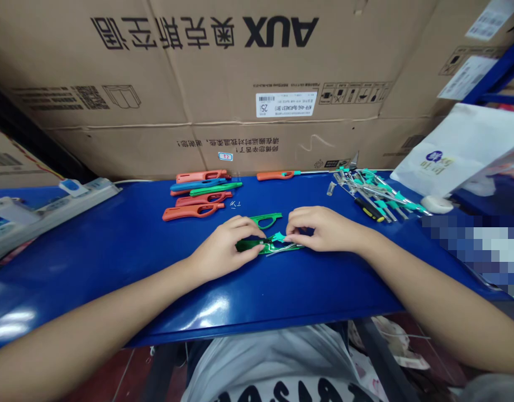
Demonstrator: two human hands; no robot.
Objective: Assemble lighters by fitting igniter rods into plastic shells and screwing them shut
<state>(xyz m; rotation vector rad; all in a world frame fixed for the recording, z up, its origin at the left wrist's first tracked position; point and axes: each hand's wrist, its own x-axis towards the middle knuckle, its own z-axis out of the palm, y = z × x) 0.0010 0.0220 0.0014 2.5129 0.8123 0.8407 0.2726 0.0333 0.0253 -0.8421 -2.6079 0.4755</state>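
Observation:
My left hand (229, 241) is closed on the rear end of a green plastic lighter shell (269, 245) that lies on the blue table (114, 251). My right hand (319, 228) pinches the shell's front part, where a teal piece and thin metal wires show. A second green shell half (266, 220) lies flat just behind both hands, touched by neither.
Several orange, blue and green long lighters (198, 196) lie at the back left, one orange lighter (277, 175) further right. A pile of teal-tipped metal parts (378, 192) and a screwdriver sits at the back right. A white bag (458, 148), power strip (51, 204) and cardboard boxes (223, 84) border the table.

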